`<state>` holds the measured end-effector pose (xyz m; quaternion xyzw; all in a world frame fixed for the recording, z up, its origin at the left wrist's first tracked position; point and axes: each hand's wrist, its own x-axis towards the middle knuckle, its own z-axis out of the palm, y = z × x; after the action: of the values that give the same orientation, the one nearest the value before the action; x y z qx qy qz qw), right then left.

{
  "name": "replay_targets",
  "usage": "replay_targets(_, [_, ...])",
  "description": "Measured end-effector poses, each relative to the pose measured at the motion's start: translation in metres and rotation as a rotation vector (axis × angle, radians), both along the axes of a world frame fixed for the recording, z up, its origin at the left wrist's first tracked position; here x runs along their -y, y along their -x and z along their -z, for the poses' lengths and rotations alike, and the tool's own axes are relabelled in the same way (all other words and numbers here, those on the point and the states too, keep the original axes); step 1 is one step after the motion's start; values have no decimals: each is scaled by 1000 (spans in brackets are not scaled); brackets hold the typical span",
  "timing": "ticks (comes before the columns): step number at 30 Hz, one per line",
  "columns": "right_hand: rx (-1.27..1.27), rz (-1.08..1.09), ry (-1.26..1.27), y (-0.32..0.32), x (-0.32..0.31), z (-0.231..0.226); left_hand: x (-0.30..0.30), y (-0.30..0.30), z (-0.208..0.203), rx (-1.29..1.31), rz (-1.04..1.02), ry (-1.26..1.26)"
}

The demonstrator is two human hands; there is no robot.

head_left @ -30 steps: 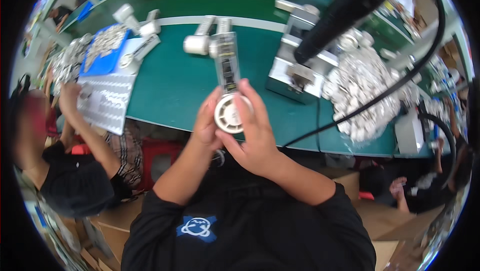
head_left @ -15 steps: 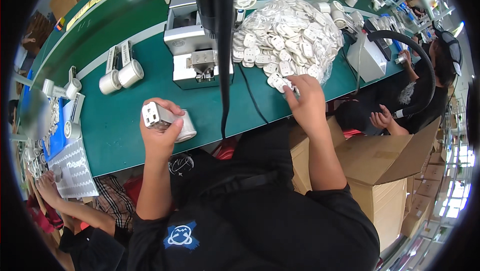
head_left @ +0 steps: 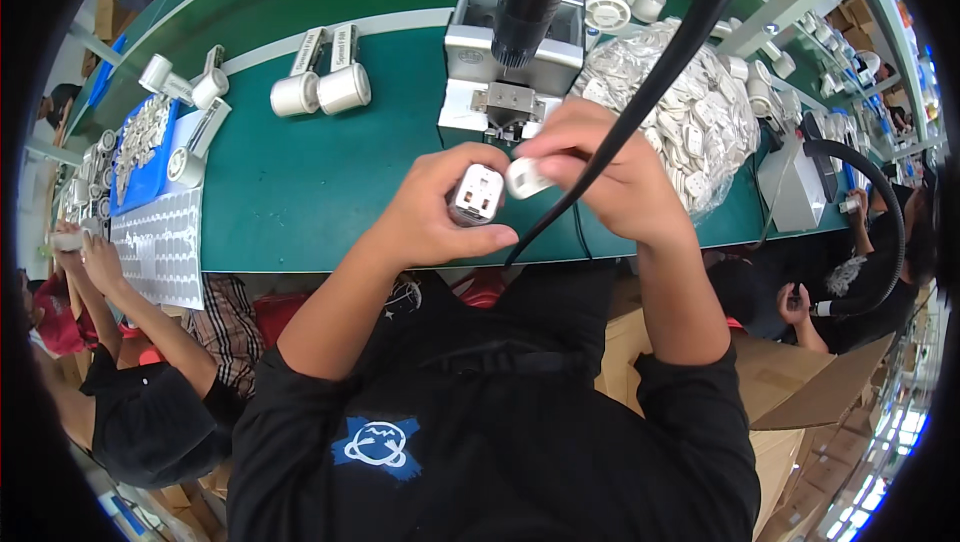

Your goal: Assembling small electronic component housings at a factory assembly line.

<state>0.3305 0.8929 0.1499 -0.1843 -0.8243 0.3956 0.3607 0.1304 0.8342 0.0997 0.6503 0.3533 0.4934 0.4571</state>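
Observation:
My left hand (head_left: 425, 210) is wrapped round a handheld fan (head_left: 478, 192), its white handle end tipped up toward me and showing several square openings. Its round head is hidden under the hand. Between the thumb and fingers of my right hand (head_left: 625, 182) is a small white plastic cap (head_left: 526, 179) with a cut-out, slightly blurred. The cap is beside the handle end, with a narrow gap between them. Behind my hands stands a grey and white bench press (head_left: 512, 102). To its right, a clear plastic bag (head_left: 735, 147) spills a heap of similar white caps (head_left: 690, 107).
Two white fans (head_left: 320, 94) lie on the green table (head_left: 260, 182). A black cable (head_left: 650, 92) crosses in front of my right hand. At left are a blue tray of small parts (head_left: 140, 152) and a co-worker's hands (head_left: 98, 260). An open cardboard box (head_left: 820, 382) stands at right.
My right hand has come away from the heap with a cap and moved left to the fan. My left hand has turned the fan's handle end toward it. The whole view has shifted.

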Motion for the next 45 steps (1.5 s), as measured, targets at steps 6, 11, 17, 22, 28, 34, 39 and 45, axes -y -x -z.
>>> replay_targets(6, [221, -188, -87, 37, 2, -11, -2, 7, 10, -108, 105, -161])
replay_targets(11, [205, -68, 51, 42, 12, -15, 6, 9, 10, -20, 107, -38])
replay_targets(17, [-722, 524, -277, 74, -34, -42, 15, 18, 16, -24, -39, -250])
replay_targets(22, [-538, 248, 348, 89, -36, -44, 11, 15, 31, 296, -198, -73])
replay_targets(28, [-505, 262, 189, 70, -42, -12, 8, 14, 36, 207, -199, -179])
replay_targets(34, [-548, 149, 273, 73, -38, 4, 10, 15, 35, 199, -207, -174])
replay_targets(39, [-507, 148, 341, 67, -28, 3, 9, 14, 35, 198, -200, -166])
replay_targets(45, [-624, -42, 251, 57, 6, -37, 9, 12, 20, 68, -152, -153])
